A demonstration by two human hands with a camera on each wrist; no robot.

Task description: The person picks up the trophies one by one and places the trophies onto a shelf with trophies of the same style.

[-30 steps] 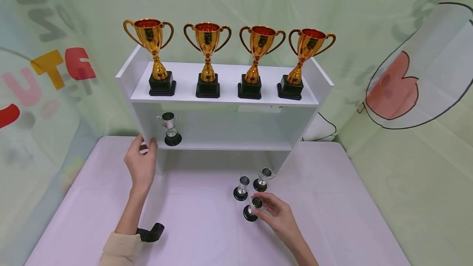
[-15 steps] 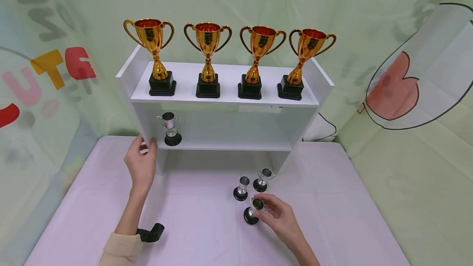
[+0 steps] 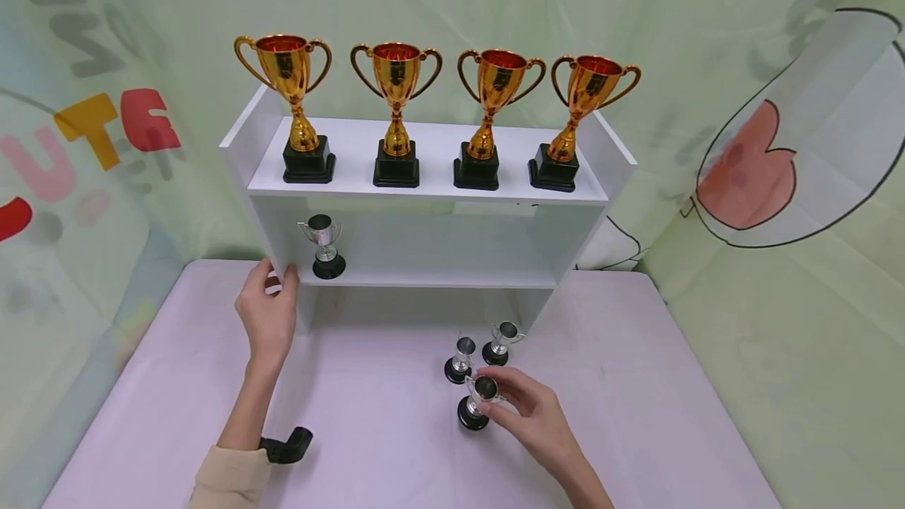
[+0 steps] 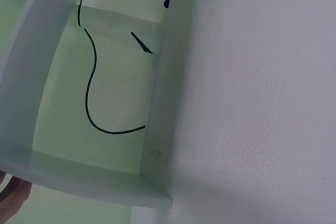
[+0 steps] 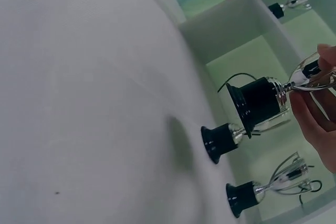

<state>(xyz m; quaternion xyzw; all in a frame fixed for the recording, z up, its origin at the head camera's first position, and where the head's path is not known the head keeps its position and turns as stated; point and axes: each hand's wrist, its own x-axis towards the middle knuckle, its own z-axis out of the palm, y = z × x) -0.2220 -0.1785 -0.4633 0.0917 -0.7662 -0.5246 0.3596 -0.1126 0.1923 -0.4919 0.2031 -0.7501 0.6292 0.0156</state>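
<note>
On the cloth at left: a pink U (image 3: 53,188) and an orange T (image 3: 102,140); the red letter (image 3: 134,120) beside them is hard to make out. Small silver trophy (image 3: 477,399), black base, lies between thumb and fingers of the right hand (image 3: 530,407). Fingers parted only by the cup's width, pinching it near the handles; base raised off the table (image 3: 382,430), its shadow apart from it in the right wrist view. Two more silver trophies stand just beyond, a near one (image 3: 461,360) and a far one (image 3: 500,344). Left hand (image 3: 269,313) grips the side of the white shelf (image 3: 438,269), thumb and fingers curled about its edge, near the shelved silver trophy (image 3: 325,246).
</note>
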